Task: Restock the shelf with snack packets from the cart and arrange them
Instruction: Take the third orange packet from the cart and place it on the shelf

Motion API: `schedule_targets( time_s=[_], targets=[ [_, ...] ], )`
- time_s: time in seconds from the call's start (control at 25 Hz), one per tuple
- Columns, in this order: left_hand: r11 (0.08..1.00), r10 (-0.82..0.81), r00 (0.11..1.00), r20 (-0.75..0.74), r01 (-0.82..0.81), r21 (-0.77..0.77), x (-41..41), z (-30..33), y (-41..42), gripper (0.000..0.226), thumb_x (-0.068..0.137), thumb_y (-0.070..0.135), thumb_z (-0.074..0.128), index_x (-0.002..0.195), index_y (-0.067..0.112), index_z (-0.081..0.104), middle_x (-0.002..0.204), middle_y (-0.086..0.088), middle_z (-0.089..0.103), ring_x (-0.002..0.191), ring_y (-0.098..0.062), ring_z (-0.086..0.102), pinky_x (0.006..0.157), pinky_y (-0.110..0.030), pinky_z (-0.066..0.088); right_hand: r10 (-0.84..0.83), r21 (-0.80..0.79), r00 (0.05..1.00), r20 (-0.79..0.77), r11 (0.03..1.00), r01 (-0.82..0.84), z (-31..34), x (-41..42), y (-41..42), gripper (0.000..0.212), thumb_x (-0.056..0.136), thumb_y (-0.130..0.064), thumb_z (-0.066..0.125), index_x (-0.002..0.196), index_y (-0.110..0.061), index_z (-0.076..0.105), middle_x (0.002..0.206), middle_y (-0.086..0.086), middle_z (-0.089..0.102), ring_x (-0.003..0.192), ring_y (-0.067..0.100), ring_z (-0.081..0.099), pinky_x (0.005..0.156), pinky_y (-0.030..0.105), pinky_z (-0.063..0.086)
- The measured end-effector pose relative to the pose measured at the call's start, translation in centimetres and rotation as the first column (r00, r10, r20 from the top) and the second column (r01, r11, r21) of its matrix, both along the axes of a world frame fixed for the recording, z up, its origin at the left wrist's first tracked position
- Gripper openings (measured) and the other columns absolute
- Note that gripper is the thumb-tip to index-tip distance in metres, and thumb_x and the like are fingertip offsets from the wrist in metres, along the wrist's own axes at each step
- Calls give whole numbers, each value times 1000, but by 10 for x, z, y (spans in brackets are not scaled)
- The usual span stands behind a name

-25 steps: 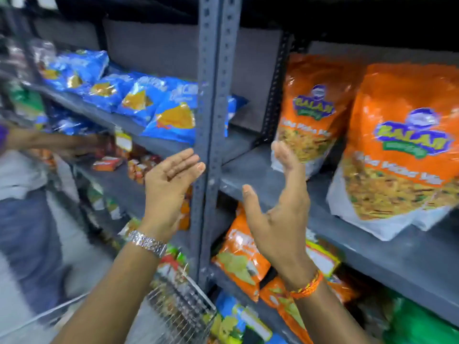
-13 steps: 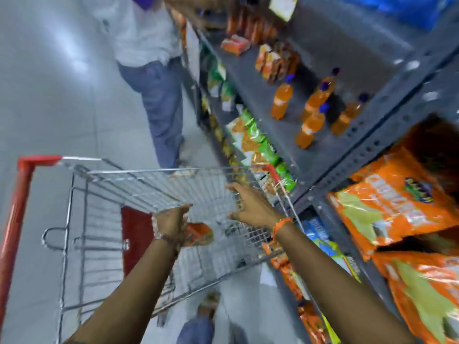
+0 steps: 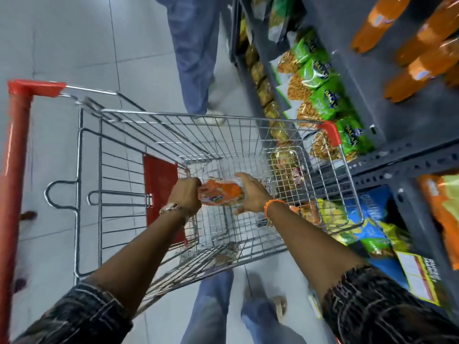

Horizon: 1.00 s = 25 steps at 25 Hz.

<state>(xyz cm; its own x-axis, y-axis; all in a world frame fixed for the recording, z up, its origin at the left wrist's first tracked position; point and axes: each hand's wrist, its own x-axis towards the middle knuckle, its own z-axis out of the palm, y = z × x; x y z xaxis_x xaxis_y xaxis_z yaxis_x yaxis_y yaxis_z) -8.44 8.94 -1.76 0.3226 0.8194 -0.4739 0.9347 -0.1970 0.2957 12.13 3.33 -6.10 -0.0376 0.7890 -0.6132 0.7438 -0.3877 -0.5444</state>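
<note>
1. Hands now meet on one orange snack packet [image 3: 221, 192] inside the cart [image 3: 250, 135]; half a second ago only my left hand had it, while my right reached toward the far wire wall.
2. My left hand [image 3: 185, 194] is closed tight on the packet's left end, and my right hand [image 3: 250, 193] cups its right end with fingers spread over the top.
3. Since the earlier frame my view has tipped further down, so my own jeans and feet show under the basket.
4. Cart wire is bare silver, with a red handle [image 3: 15, 155] at the left, a red corner cap [image 3: 331, 134] and a red seat flap [image 3: 160, 187].
5. Floor [image 3: 62, 45] is pale grey tile; another person's legs [image 3: 193, 58] stand beyond the cart.
6. Grey metal shelf [image 3: 387, 155] runs along the right, holding green packets [image 3: 323, 95], orange bottles [image 3: 419, 65] above, blue and yellow bags [image 3: 372, 219] lower down.
7. Writing on the packets is too blurred to read.
</note>
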Motion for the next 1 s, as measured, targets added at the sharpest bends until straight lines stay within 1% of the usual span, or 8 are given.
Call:
schedule_targets(
  time_s=[0.2, 0.36, 0.4, 0.48, 0.56, 0.72, 0.92, 1.0],
  targets=[
    [999, -33, 997, -68, 33, -9, 2, -16, 10, 12, 89, 8, 62, 88, 6, 74, 94, -23, 74, 94, -43, 70, 71, -39, 50, 1, -10, 1000, -18, 1000, -1, -31, 1, 16, 129, 46, -25, 99, 153, -23, 27, 157, 11, 32, 141, 35, 38, 110, 50, 42],
    [999, -26, 999, -33, 28, 39, 10, -20, 22, 18, 90, 28, 70, 78, 16, 73, 85, -13, 76, 89, -36, 72, 67, -33, 47, 74, -23, 997, -24, 997, -75, -31, 0, 28, 45, 68, -24, 90, 100, -4, 65, 148, 28, 43, 125, 36, 51, 109, 43, 39],
    [998, -30, 999, -17, 31, 50, 14, -19, 25, 15, 89, 34, 71, 88, 20, 77, 90, -9, 77, 92, -34, 72, 70, -34, 52, 21, -11, 1000, -7, 1000, -22, -26, 5, 26, 46, 71, -35, 86, 100, -5, 66, 146, 26, 47, 119, 28, 55, 109, 40, 41],
    [995, -50, 999, -6, 51, 81, 25, -11, 29, 22, 86, 45, 71, 104, 34, 76, 101, 1, 78, 99, -29, 72, 75, -37, 58, -143, 16, 986, -90, 989, 145, -39, 18, 19, 61, 65, -20, 90, 120, -12, 64, 133, 14, 63, 110, 21, 62, 102, 44, 51],
    [986, -94, 995, 29, 89, 141, 40, 1, 33, 26, 84, 49, 69, 107, 38, 74, 104, 7, 78, 103, -27, 71, 76, -37, 57, -254, -73, 926, -278, 967, 244, -82, 40, 6, 73, 49, -13, 95, 114, -21, 65, 117, 5, 70, 106, 24, 69, 95, 47, 56],
    [969, -181, 974, 133, 154, 191, 76, 48, 50, 23, 82, 45, 73, 101, 33, 77, 97, 6, 78, 95, -24, 71, 72, -34, 54, -411, -96, 828, -381, 909, 407, -1, 55, -11, 58, 56, 8, 90, 89, -29, 58, 96, -2, 69, 97, 23, 68, 94, 42, 55],
    [930, -346, 903, 254, 295, 219, 113, 141, 61, 29, 73, 43, 83, 97, 26, 80, 89, 6, 77, 76, -12, 65, 68, -28, 46, -482, 42, 723, -495, 818, 573, 69, 87, -49, 71, 55, 4, 93, 104, -34, 58, 105, -14, 71, 89, -1, 72, 81, 24, 59],
    [951, -301, 834, 463, 227, 210, 127, 177, 62, 26, 69, 32, 89, 91, 20, 81, 84, 2, 79, 76, -15, 72, 70, -34, 58, -506, 121, 687, -521, 753, 646, 108, 99, -64, 74, 56, 3, 93, 109, -36, 59, 106, -17, 71, 90, -7, 72, 76, 16, 58]
  ],
)
